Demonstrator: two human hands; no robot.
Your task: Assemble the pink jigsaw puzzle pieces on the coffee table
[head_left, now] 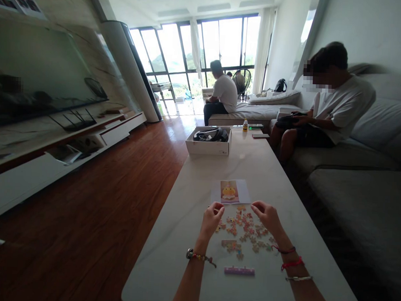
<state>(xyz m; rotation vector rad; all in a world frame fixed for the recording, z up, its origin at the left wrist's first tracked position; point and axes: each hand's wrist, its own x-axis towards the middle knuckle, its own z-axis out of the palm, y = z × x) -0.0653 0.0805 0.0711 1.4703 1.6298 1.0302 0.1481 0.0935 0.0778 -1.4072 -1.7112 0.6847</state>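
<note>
A white sheet (pixel 243 189) with a printed picture of a yellow figure lies on the coffee table. My left hand (pixel 214 212) has its fingers closed at the near left corner of this sheet. At the near right corner, my right hand (pixel 266 214) pinches with thumb and forefinger. Many loose jigsaw pieces (pixel 245 223) are scattered between my hands and just below them. A small group of joined pieces (pixel 232 246) sits closer to me. Nearer still is a purple strip (pixel 239 271) that looks like joined border pieces.
A white open box (pixel 209 147) holding a black device stands farther up the marble-topped table (pixel 171 219). Beyond it are a small bottle (pixel 245 125) and a phone (pixel 260 136). One person (pixel 343 103) sits on the sofa at right, another (pixel 225 92) near the windows.
</note>
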